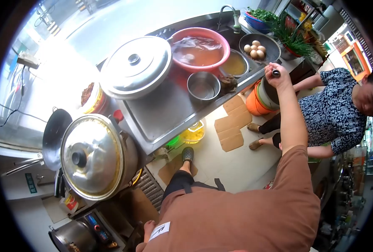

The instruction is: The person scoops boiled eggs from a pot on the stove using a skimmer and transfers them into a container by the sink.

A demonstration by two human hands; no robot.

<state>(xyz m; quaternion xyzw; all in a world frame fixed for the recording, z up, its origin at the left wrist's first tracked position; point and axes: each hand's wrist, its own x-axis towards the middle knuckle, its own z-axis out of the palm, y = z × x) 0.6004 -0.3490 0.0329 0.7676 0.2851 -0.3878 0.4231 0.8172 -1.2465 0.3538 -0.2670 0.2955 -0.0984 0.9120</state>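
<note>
My right hand [279,76] is stretched out to the far right, its fingers wrapped round the handle of a dark pan [274,44]. Several brown eggs [253,49] sit together in this pan, which is over the right end of the sink. A little of my left hand [149,229] shows low beside my body; its fingers are too hidden to read. Left of the pan, a metal basin [242,67] holds yellowish liquid, and a pink basin [226,52] holds reddish water with something submerged.
A large lidded pot [136,67] and a small steel pot [203,86] stand on the steel counter [148,122]. Another lidded pot [90,157] is nearer left. A faucet [236,26] rises behind the sink. A person [329,109] stands at right, near orange buckets [256,104]. Cardboard [229,130] lies on the floor.
</note>
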